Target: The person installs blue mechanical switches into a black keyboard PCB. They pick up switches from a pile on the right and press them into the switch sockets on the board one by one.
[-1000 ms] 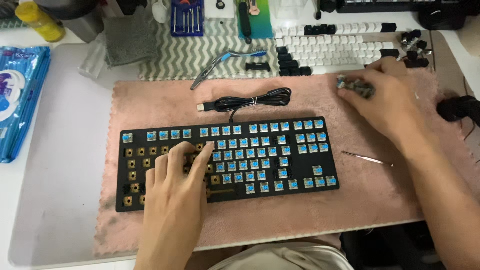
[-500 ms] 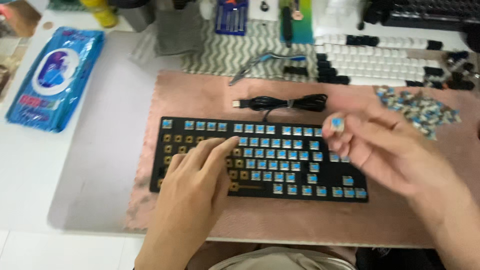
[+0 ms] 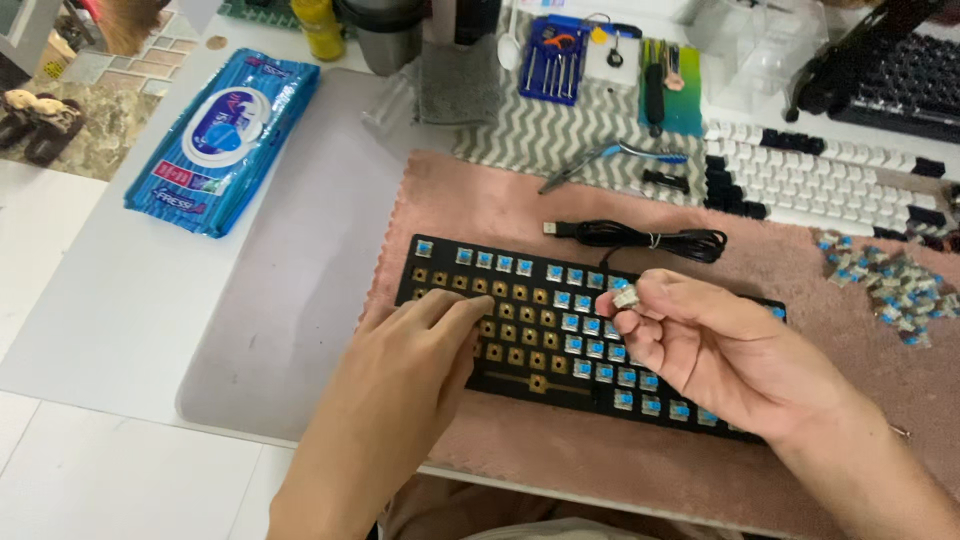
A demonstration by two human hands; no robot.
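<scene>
Right hand (image 3: 725, 355) fingers pinch a switch (image 3: 626, 297) above the keyboard (image 3: 520, 330), which runs lengthwise under the left hand's (image 3: 400, 385) flat, closed fingers.

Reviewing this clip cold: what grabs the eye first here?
The black keyboard at centre on the pink mat, half filled with blue switches, its left sockets bare. The right hand pinches a single switch above it; the left hand rests on the bare sockets. A blue wipes pack lies far left, loose switches far right.

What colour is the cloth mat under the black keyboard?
Dusty pink: the mat under the keyboard is plain and fuzzy, seen in the head view, the only one.
</scene>
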